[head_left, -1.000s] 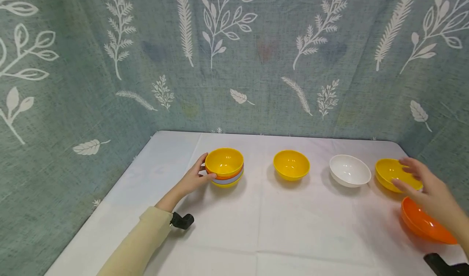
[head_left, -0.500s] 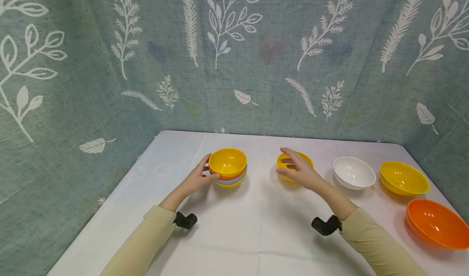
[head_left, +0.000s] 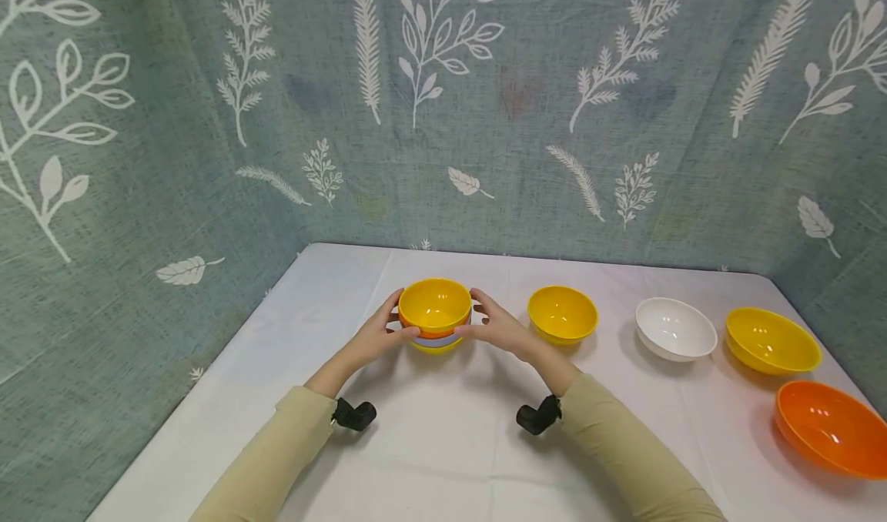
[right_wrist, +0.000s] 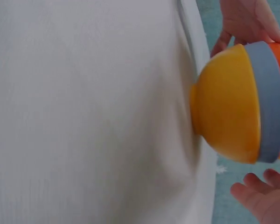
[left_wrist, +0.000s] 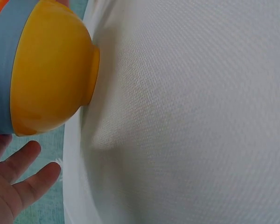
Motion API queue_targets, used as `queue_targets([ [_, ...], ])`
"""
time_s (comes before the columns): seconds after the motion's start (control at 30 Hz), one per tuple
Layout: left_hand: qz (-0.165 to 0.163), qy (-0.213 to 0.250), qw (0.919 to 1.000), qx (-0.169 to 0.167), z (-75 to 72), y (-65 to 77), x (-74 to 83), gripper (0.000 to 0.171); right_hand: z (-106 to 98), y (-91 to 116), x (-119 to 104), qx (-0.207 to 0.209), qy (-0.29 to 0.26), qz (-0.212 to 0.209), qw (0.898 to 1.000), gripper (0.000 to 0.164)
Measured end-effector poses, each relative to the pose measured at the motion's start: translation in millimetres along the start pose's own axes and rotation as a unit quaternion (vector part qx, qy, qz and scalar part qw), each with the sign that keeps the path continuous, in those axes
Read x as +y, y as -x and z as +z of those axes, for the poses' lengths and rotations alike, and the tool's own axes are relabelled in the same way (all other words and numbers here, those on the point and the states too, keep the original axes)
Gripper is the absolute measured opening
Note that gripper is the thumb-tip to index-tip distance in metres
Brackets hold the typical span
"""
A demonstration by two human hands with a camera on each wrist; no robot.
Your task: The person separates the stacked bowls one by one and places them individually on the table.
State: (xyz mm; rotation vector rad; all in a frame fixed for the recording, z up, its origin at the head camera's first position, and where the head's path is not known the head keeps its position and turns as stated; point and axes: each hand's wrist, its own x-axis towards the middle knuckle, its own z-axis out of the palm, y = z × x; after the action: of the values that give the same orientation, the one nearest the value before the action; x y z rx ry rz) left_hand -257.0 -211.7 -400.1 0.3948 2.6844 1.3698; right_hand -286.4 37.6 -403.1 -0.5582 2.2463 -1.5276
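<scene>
A stack of nested bowls stands on the white cloth, with a yellow bowl (head_left: 435, 306) on top, then orange and grey-blue rims, and a yellow bowl (left_wrist: 51, 70) at the bottom. My left hand (head_left: 377, 333) holds the stack's left side, thumb in front and fingers round the side. On the right side my right hand (head_left: 500, 328) holds it in the same way, thumb at the front below the top rim. In the right wrist view the bottom bowl's foot (right_wrist: 194, 109) is close over the cloth, and the right fingers (right_wrist: 254, 186) lie beside the stack.
To the right stand a single yellow bowl (head_left: 562, 314), a white bowl (head_left: 675, 329), a larger yellow bowl (head_left: 772, 341) and a large orange bowl (head_left: 834, 428). A patterned green curtain (head_left: 443, 160) hangs behind the table (head_left: 416, 460).
My right hand has come from the far-right bowls, past the single yellow bowl, to the stack's right side. The left hand stays at the stack. The view has shifted slightly.
</scene>
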Motion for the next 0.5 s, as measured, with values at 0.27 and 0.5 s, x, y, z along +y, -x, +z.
queue_targets([
  [0.27,0.020,0.003,0.9998,0.008,2.6,-8.9,-18.6,0.088,19,-16,6,0.016,-0.043,-0.007,0.999,0.090],
  [0.5,0.012,0.007,0.9999,0.007,3.5,-6.2,-14.6,0.081,27,-27,8,0.030,-0.079,-0.006,0.996,0.089],
])
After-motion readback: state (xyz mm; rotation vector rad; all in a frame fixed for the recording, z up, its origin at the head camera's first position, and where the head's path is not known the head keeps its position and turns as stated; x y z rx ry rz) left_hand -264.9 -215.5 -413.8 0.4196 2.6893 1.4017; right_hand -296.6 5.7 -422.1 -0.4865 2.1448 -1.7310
